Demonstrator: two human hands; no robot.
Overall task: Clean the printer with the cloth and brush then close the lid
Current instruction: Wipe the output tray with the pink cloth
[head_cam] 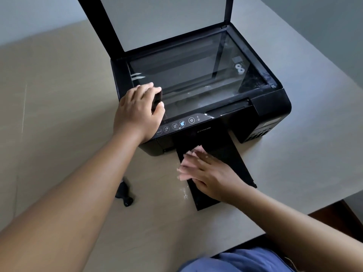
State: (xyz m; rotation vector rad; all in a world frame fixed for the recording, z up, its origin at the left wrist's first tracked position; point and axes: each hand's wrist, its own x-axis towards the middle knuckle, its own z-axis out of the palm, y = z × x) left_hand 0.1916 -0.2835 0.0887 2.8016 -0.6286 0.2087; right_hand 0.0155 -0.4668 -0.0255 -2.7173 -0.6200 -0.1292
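Note:
A black printer [271, 107] stands on the table with its scanner lid [110, 26] raised upright. The scanner glass [196, 75] carries white dust along its front and right side. My left hand [137, 112] rests on the printer's front left corner, fingers curled around a small dark object [157, 101] that I cannot identify. My right hand [208, 177], blurred by motion, lies flat on a pink cloth [186, 165], pressing it against the black output tray [235, 163] that sticks out of the printer's front. A black brush [123, 193] lies on the table left of the tray.
The beige table [59, 114] ends at an edge on the right and near side. White dust specks [184, 191] lie beside the tray. The control panel [176, 125] sits just right of my left hand. My blue clothing [245, 260] shows at the bottom.

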